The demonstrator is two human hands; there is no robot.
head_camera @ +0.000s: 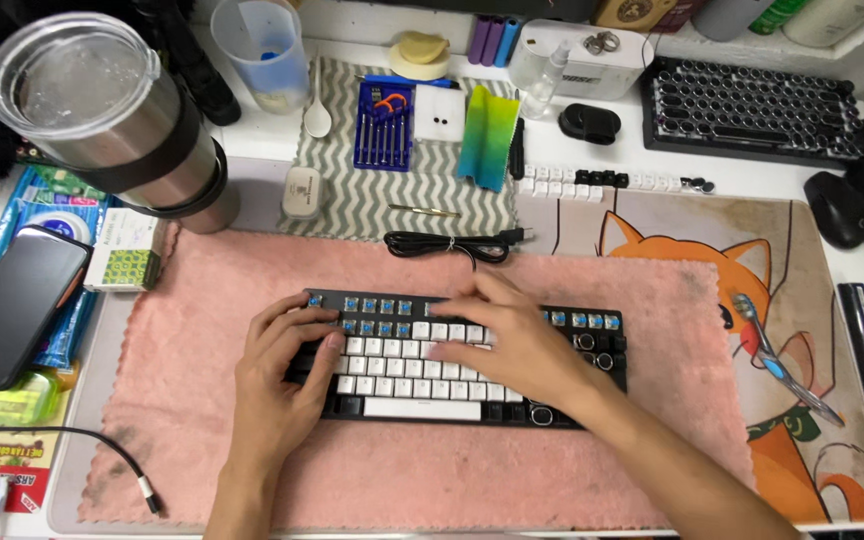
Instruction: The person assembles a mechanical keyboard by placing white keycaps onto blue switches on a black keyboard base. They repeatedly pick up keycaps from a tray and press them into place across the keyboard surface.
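A small black keyboard [592,345] lies on a pink towel [652,300]. Its lower rows carry white keycaps; the top rows show bare blue switches. My left hand [282,375] rests on the keyboard's left end, fingers curled over the keys and edge. My right hand [507,335] lies flat across the middle, fingertips pressing on the white keycaps near the upper rows. Whether a loose keycap is under the fingers is hidden.
A row of loose keycaps [602,182], a black cable [452,243], a screwdriver set [384,125], a steel tumbler [112,115], a phone [14,305], a second black keyboard [752,108], two mice [857,208] and a toothbrush [782,365] surround the towel.
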